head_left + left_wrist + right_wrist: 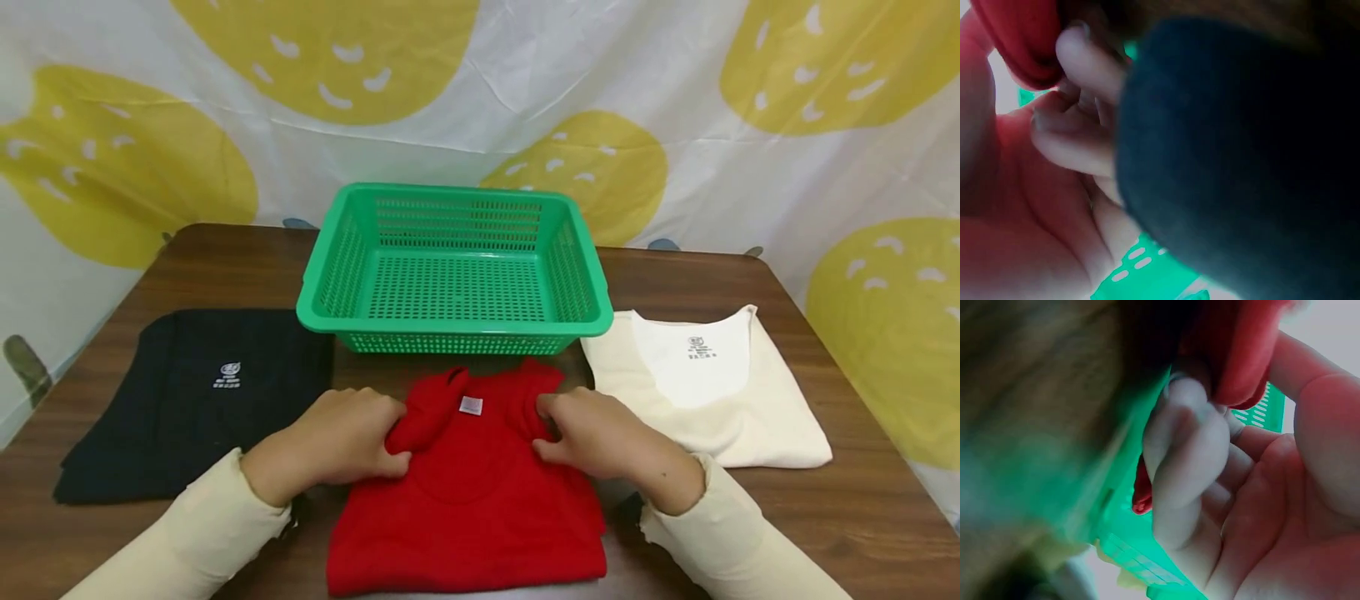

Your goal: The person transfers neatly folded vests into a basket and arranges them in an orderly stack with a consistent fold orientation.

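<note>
The step in hand looks like taking hold of the folded red cloth garment (465, 525) by its two sides near the neck. The left hand (341, 433) pinches one side between thumb and fingers, and the right hand (600, 437) pinches the other; the hands are well apart, with the cloth spanning between them. The garment's small white label (471, 405) lies between the two grips, and its broad folded body spreads from there toward the person. The next move seems to call for an even pull from both hands, so the folds stay square. Just beyond the hands stands a green perforated plastic basket (457, 326). A folded black garment (187, 417) lies beside the left hand, and a folded cream garment (757, 425) beyond the right hand, on its outer side.
</note>
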A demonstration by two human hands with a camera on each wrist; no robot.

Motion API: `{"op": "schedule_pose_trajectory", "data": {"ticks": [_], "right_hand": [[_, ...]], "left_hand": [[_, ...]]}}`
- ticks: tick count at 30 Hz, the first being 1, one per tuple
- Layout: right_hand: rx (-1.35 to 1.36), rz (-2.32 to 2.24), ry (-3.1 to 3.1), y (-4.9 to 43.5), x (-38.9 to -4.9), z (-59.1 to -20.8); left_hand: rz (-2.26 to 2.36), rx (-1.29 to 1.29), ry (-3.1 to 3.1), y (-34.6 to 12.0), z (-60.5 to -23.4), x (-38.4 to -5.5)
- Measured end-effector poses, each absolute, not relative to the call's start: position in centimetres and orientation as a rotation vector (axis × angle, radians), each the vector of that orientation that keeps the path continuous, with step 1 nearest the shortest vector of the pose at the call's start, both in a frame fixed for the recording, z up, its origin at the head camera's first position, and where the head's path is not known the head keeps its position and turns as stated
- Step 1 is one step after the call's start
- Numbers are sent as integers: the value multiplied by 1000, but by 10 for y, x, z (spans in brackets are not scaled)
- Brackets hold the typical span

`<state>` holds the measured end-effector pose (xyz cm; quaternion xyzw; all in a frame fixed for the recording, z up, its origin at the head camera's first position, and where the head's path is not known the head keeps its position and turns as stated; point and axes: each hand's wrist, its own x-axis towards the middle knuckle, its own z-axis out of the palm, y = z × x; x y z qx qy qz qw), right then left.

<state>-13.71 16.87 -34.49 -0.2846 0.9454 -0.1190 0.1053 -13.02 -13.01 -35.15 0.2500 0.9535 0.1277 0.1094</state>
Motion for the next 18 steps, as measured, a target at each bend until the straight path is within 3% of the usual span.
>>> {"op": "schedule_pose_trajectory", "data": {"ticks": [12,18], "right_hand": [[-877,-586,2748,179,-126,-308],[-864,-700,2791,181,-124,-299]], "left_hand": [[845,943,2487,-147,-322,-131],[1081,878,2342,-152,-315,-131]]}}
